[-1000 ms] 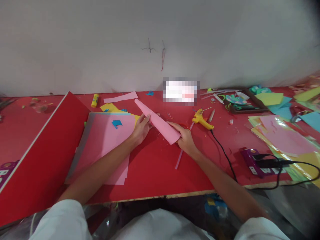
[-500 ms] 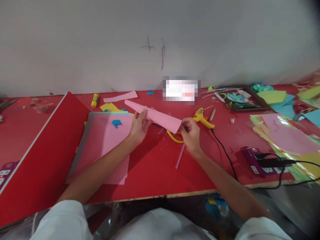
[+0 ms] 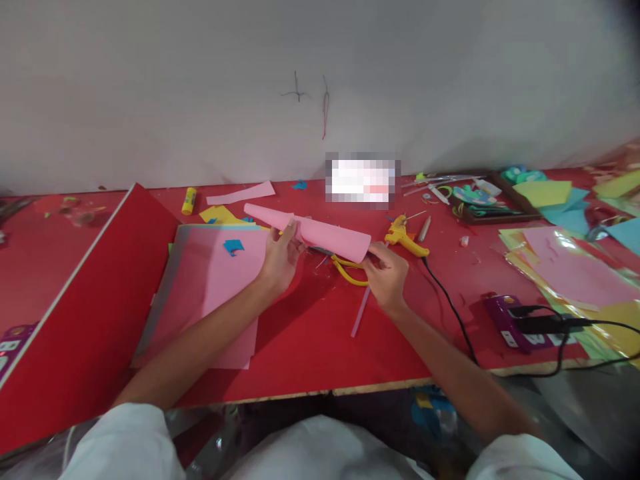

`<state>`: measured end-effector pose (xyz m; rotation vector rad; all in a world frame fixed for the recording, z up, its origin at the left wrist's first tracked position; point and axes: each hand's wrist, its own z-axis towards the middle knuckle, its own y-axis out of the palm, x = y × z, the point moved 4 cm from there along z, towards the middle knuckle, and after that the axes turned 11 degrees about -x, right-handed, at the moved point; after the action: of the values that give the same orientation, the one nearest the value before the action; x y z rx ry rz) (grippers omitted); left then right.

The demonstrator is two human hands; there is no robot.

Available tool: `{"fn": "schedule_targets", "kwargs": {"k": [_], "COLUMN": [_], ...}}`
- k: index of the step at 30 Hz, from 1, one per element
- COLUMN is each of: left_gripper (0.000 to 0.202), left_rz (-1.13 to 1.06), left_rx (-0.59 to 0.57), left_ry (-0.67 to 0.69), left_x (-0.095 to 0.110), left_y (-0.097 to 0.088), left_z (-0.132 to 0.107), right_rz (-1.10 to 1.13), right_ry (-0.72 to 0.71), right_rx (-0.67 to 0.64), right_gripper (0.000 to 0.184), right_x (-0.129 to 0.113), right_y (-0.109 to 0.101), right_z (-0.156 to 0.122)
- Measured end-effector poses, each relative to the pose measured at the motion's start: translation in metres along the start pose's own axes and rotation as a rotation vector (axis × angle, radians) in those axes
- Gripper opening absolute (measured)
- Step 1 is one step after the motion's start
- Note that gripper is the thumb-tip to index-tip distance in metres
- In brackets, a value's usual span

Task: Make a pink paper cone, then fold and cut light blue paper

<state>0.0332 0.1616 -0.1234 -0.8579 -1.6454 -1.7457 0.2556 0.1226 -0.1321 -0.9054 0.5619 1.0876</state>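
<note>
1. well, the left hand (image 3: 283, 257) is partly open, its thumb against the near side of the cone (image 3: 330, 237) and its fingers curved behind and below it.
2. the right hand (image 3: 386, 270) is mostly closed, with bent fingers and the thumb at the rim of the cone's wide end; how tightly it grips, i cannot tell.
3. the cone, of rolled pink paper, is held over the middle of the table (image 3: 310, 340), nearer the back edge than the front, lying slantwise with its narrow end toward the left.
4. below the wide end are the yellow handles of the scissors (image 3: 350, 277); beside them a clear stick (image 3: 360, 312) points toward the front edge.
5. just right of the right hand lies the yellow glue gun (image 3: 407, 241), its black cord (image 3: 453, 307) running to the front edge.
6. left of the left hand are the pink sheets (image 3: 220, 307), with a blue scrap (image 3: 233, 247) on top.
7. near the back edge are a yellow tube (image 3: 189, 201), upright, and a pink strip (image 3: 243, 193).
8. toward the right, a tray (image 3: 525, 207) of odds and ends is at the back edge, and a purple box (image 3: 501, 323) near the front.
</note>
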Motion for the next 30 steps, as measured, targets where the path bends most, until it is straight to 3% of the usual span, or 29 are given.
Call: {"fn": "schedule_targets", "kwargs": {"k": [5,11,16,19,24,30], "left_gripper": [0.029,0.036,0.038,0.036,0.035,0.032], "left_rz": [-0.002,0.041,0.061,0.055,0.064,0.091], "left_rx": [-0.009,-0.067,-0.072,-0.081,-0.105,-0.119], "left_ry": [-0.023,0.005,0.022,0.012,0.014,0.027], "left_x": [0.001,0.005,0.005,0.004,0.005,0.010], "left_y": [0.002,0.006,0.006,0.007,0.010,0.012], "left_z": [-0.003,-0.001,-0.001,-0.004,-0.006,-0.006], "right_rz": [0.035,0.099,0.091,0.069,0.098,0.132], "right_ry": [-0.072,0.014,-0.006,-0.021,-0.059,0.014], "right_rx": [-0.010,-0.115,-0.116,-0.127,-0.186,-0.204], "right_gripper": [0.016,0.032,0.015,0.014,0.025,0.031], "right_x": [0.000,0.010,0.007,0.004,0.002,0.009], "right_y": [-0.001,0.003,0.003,0.003,0.006,0.008], "right_z": [0.001,0.001,0.003,0.004,0.004,0.001]}}
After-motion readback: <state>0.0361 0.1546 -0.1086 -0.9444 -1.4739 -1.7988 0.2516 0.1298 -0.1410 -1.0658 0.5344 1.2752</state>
